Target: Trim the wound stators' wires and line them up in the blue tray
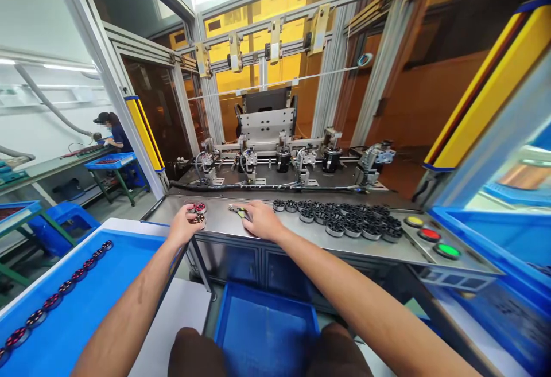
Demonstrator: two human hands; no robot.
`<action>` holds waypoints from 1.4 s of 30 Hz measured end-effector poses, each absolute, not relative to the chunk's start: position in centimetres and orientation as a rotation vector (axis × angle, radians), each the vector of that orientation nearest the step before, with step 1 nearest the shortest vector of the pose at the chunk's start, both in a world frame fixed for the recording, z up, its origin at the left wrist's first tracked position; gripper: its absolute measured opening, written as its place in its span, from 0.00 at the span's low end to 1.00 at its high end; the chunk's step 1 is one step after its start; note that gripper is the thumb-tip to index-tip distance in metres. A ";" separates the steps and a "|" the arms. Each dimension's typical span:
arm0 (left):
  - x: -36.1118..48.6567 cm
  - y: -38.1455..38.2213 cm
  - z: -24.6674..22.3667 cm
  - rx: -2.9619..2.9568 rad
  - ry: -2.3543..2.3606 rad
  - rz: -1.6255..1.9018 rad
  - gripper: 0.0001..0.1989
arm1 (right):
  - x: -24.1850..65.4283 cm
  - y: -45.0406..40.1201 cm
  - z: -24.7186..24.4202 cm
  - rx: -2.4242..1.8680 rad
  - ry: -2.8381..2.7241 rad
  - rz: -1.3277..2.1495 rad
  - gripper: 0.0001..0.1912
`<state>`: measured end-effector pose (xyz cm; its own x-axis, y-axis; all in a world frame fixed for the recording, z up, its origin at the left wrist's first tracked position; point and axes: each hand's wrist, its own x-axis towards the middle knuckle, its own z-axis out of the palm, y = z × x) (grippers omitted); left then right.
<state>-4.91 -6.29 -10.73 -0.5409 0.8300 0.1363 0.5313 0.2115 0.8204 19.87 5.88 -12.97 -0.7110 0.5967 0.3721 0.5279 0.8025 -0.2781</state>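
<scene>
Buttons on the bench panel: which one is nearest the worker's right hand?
The yellow button, at the end of the row beside the black round parts. The red button, then the green one, sit progressively farther from the right hand.

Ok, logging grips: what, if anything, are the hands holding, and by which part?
Right hand: pliers, by the handles. Left hand: at the round parts; whether gripped, I can't tell.

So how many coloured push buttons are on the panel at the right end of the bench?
3: the yellow button farthest from the person, the red button in the middle, the green button nearest. None there looks hidden.
</scene>
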 end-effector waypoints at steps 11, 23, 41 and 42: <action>-3.5 -9.2 -8.4 1.179 1.998 1.760 0.35 | 20.3 5.4 -12.4 -0.778 -2.472 0.392 0.19; 10.4 -22.9 -10.6 1.428 1.476 2.074 0.29 | 25.9 -8.9 -10.4 -0.464 -2.145 1.021 0.16; 15.3 -26.9 -12.5 1.546 1.050 1.825 0.39 | 32.8 -16.4 -16.6 -0.215 -1.306 2.563 0.16; 15.4 -26.9 -12.7 1.586 1.071 1.820 0.39 | 32.3 -17.4 -16.9 -0.250 -1.246 2.565 0.19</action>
<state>15.38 -26.88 -12.66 -0.2002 0.7878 0.5825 0.1264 -0.5688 0.8127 32.29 -17.42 -16.91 -0.9464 0.3213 -0.0337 -0.1722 -0.5899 -0.7889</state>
